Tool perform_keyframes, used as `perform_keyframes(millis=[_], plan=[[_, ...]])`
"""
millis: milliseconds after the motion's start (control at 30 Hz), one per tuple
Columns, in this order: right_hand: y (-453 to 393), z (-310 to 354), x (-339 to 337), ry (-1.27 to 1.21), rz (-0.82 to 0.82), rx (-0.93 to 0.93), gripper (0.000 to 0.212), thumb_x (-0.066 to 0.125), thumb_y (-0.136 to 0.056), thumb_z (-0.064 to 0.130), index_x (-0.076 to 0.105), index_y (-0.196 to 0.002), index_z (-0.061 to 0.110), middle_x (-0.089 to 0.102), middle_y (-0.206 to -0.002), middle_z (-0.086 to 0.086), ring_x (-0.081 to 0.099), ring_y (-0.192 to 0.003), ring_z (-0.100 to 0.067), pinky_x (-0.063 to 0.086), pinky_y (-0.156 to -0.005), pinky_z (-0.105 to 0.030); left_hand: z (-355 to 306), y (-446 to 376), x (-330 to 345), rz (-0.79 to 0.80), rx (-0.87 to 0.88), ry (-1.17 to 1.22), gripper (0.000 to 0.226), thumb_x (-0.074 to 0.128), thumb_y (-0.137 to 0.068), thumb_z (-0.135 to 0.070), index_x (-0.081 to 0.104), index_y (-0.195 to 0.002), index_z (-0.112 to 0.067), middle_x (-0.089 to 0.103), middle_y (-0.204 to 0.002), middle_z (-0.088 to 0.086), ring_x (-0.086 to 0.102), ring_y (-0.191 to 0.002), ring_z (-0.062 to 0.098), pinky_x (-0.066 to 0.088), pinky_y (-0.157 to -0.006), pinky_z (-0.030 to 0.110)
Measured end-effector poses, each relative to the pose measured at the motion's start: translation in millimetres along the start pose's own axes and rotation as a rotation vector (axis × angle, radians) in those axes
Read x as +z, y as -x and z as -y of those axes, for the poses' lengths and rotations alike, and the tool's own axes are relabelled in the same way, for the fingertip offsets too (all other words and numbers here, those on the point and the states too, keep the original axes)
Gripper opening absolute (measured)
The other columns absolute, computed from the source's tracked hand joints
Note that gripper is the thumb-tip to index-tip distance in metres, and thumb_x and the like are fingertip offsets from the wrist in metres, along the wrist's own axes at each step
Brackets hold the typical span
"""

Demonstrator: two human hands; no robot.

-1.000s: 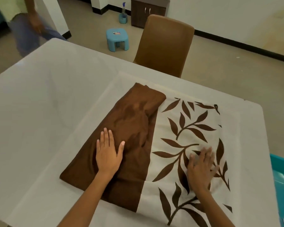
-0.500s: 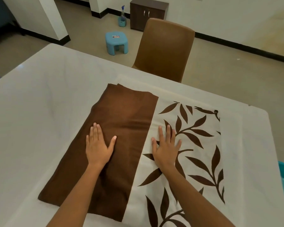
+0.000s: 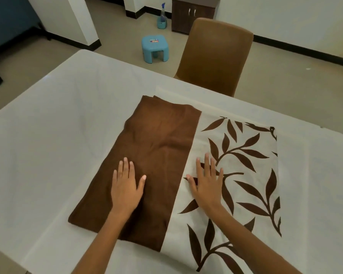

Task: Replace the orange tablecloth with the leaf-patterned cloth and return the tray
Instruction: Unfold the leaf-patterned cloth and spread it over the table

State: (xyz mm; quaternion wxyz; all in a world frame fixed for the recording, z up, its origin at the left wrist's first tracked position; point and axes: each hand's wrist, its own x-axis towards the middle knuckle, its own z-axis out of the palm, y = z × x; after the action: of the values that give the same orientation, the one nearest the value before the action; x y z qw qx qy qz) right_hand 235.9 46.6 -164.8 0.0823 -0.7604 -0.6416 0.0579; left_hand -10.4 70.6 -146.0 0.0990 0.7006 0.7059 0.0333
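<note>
Head view: both my palms lay flat on the folded leaf-patterned cloth (image 3: 236,171).
My left hand (image 3: 126,186) pressed its brown panel, my right hand (image 3: 207,184) the leafy part beside it, fingers straight.

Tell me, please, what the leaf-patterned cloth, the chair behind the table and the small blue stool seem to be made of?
Leaf-patterned cloth: woven fabric, matte; it lies in soft creases and folded layers. Chair: probably a leather-like or plastic covering, smooth brown with a faint sheen; cannot tell which. Blue stool: likely moulded plastic, one-piece rounded shape, even colour.
</note>
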Motion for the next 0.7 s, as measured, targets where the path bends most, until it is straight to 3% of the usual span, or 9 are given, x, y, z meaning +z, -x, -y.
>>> perform_keyframes(millis=[133,267,400,567,700], plan=[[76,15,9,-0.033,0.059,-0.107,0.067,0.015,-0.095,0.061,0.016,-0.15,0.022,0.008,-0.159,-0.006,0.008,-0.145,-0.025,0.015,-0.113,-0.053,17,52,9,-0.01,-0.099,0.052,0.063,0.015,-0.098,-0.042,0.036,-0.144,-0.006,0.034,-0.15,0.017,0.033,-0.138,0.032,0.028,-0.111,0.048],[82,16,10,-0.025,0.07,-0.094,0.069,0.015,-0.094,0.061,0.015,-0.151,0.022,0.012,-0.158,-0.007,0.013,-0.145,-0.027,0.018,-0.113,-0.053,30,65,10,-0.074,-0.215,0.057,0.06,0.017,-0.099,-0.041,0.035,-0.145,-0.006,0.032,-0.151,0.018,0.029,-0.14,0.033,0.02,-0.113,0.045],[81,17,7,-0.027,0.09,-0.106,0.068,0.017,-0.094,0.06,0.013,-0.15,0.022,0.014,-0.157,-0.008,0.015,-0.144,-0.028,0.018,-0.113,-0.054,32,67,10,-0.079,-0.394,0.106,0.071,0.016,-0.097,-0.046,0.036,-0.14,0.007,0.034,-0.146,0.027,0.031,-0.138,0.039,0.018,-0.112,0.046],[80,19,3,-0.029,0.094,-0.098,0.067,0.018,-0.094,0.06,0.015,-0.149,0.021,0.017,-0.157,-0.008,0.016,-0.144,-0.029,0.017,-0.113,-0.053,36,65,14,-0.146,-0.273,0.137,0.042,0.037,-0.095,-0.016,0.056,-0.123,0.009,0.053,-0.13,0.027,0.05,-0.124,0.039,0.036,-0.104,0.047],[80,19,2,-0.035,0.11,-0.104,0.067,0.014,-0.095,0.06,0.018,-0.149,0.02,0.019,-0.156,-0.009,0.018,-0.143,-0.029,0.017,-0.112,-0.053,33,67,11,-0.213,-0.208,0.188,0.042,0.035,-0.095,-0.016,0.064,-0.112,0.009,0.062,-0.118,0.026,0.062,-0.11,0.037,0.047,-0.095,0.048]])
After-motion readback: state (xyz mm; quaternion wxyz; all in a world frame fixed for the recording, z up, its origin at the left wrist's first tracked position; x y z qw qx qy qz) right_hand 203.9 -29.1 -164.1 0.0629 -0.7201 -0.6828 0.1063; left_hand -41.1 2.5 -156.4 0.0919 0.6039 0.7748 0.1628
